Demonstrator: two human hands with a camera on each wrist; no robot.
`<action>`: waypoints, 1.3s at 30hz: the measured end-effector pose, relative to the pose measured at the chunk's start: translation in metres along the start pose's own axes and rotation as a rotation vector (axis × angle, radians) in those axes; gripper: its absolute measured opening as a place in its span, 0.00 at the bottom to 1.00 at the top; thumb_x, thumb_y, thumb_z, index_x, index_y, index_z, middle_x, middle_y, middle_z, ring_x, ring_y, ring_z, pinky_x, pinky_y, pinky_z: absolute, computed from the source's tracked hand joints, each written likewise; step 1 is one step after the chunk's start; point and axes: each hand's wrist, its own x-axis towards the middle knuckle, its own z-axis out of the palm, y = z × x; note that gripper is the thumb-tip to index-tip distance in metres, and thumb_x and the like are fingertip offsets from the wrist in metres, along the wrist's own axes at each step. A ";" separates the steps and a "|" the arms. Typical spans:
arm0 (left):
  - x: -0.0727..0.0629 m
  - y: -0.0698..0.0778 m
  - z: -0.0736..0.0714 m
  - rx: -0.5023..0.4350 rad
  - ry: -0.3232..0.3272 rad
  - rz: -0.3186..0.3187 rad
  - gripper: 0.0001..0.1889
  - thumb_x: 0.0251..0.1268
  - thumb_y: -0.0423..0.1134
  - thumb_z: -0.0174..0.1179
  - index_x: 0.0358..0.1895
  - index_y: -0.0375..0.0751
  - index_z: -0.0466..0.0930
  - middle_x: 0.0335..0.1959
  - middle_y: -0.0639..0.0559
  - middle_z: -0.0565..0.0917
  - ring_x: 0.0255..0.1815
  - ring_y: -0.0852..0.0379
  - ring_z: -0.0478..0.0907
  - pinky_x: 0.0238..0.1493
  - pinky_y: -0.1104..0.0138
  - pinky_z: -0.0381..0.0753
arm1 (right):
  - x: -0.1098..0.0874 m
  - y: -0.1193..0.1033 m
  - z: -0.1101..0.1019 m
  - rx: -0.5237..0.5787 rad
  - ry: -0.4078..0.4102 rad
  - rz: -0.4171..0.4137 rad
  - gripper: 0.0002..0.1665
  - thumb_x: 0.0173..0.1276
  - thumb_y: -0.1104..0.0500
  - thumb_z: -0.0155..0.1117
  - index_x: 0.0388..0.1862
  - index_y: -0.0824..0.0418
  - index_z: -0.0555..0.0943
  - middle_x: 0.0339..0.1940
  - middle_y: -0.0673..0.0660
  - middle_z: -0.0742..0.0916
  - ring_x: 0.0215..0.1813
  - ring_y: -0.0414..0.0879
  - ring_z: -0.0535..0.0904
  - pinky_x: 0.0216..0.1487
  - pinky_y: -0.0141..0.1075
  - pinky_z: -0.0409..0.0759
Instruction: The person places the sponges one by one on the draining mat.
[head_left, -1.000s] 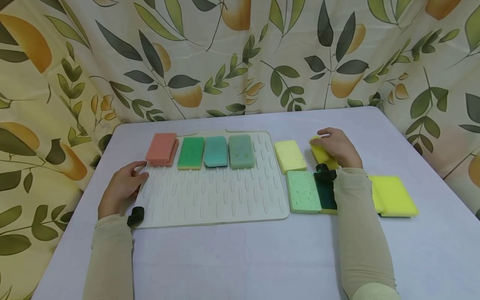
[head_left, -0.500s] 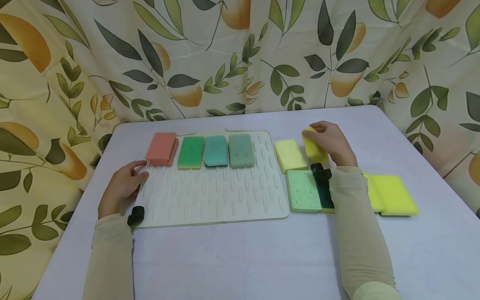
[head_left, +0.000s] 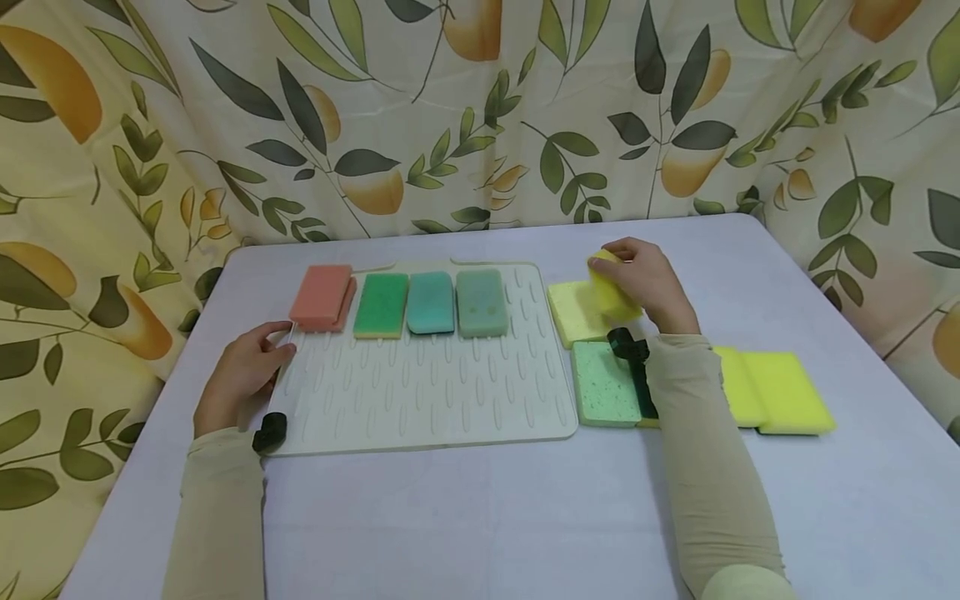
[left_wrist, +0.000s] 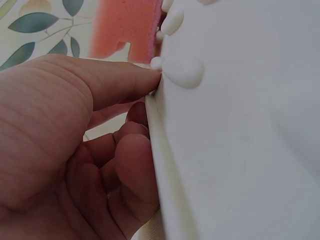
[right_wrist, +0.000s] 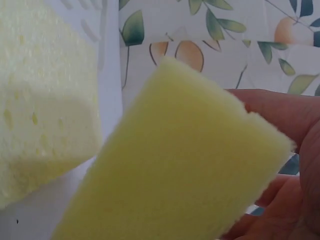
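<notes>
Yellow sponge (head_left: 615, 293): held tilted in the right hand (head_left: 651, 279), just right of the white ridged board; in the head view, overlapping part of the pale yellow sponge (head_left: 572, 313); contact between the two not discernible.
Right hand: pinching the yellow sponge near its far end.
Pale yellow sponge: lying flat along the right edge of the white ridged board (head_left: 450, 396).
Light green sponge (head_left: 606, 383): flat, speckled, nearer than the pale yellow one.
Dark green sponge (head_left: 645, 396): just right of the light green one, mostly hidden behind wrist gear and sleeve.
Bright yellow sponges (head_left: 791, 392): two, side by side, farther right; left one partly covered by the sleeve.
White ridged board: flat, patterned with raised oblong ridges.
Left hand (head_left: 243, 367): gripping the board's left edge.
Coral sponges (head_left: 321, 297): two, stacked, at the board's far left corner.
Far-side row: green sponge (head_left: 381, 306), teal sponge (head_left: 431, 302), grey-green sponge (head_left: 482, 302), left to right on the board.
Table (head_left: 450, 521): covered in white.
Curtain (head_left: 465, 108): printed with leaves and fruit, behind and beside the table.
</notes>
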 end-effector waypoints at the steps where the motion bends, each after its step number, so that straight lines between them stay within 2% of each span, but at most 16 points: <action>1: 0.000 0.000 0.000 0.002 0.001 0.000 0.32 0.84 0.42 0.55 0.83 0.34 0.62 0.38 0.40 0.74 0.25 0.49 0.75 0.30 0.59 0.77 | 0.000 -0.001 0.001 -0.005 0.002 -0.004 0.40 0.79 0.44 0.63 0.78 0.69 0.71 0.73 0.71 0.74 0.69 0.64 0.70 0.62 0.51 0.76; 12: 0.000 -0.001 -0.001 0.007 0.002 0.003 0.32 0.83 0.43 0.55 0.82 0.34 0.63 0.37 0.41 0.74 0.25 0.49 0.75 0.29 0.59 0.77 | -0.001 -0.019 0.014 -0.001 -0.002 -0.047 0.37 0.78 0.46 0.65 0.76 0.68 0.74 0.74 0.68 0.76 0.70 0.62 0.71 0.62 0.50 0.75; 22: 0.001 -0.001 0.000 -0.007 0.004 0.004 0.32 0.83 0.44 0.55 0.82 0.34 0.63 0.36 0.41 0.74 0.25 0.48 0.75 0.29 0.59 0.77 | -0.001 -0.040 0.030 0.116 -0.060 -0.086 0.33 0.78 0.46 0.67 0.73 0.65 0.77 0.71 0.62 0.79 0.70 0.57 0.73 0.66 0.50 0.74; 32: 0.003 -0.001 0.000 0.009 0.007 -0.004 0.32 0.84 0.44 0.55 0.82 0.34 0.63 0.36 0.42 0.75 0.25 0.49 0.75 0.30 0.59 0.77 | 0.006 -0.053 0.056 0.107 -0.106 -0.114 0.31 0.79 0.48 0.67 0.71 0.65 0.78 0.68 0.63 0.80 0.66 0.58 0.76 0.59 0.46 0.77; 39: 0.003 -0.001 0.000 -0.002 0.003 -0.018 0.31 0.83 0.44 0.54 0.82 0.35 0.63 0.37 0.40 0.74 0.26 0.48 0.75 0.31 0.59 0.77 | 0.010 -0.056 0.073 0.129 -0.118 -0.051 0.30 0.80 0.51 0.65 0.70 0.70 0.77 0.67 0.67 0.79 0.57 0.58 0.78 0.56 0.43 0.78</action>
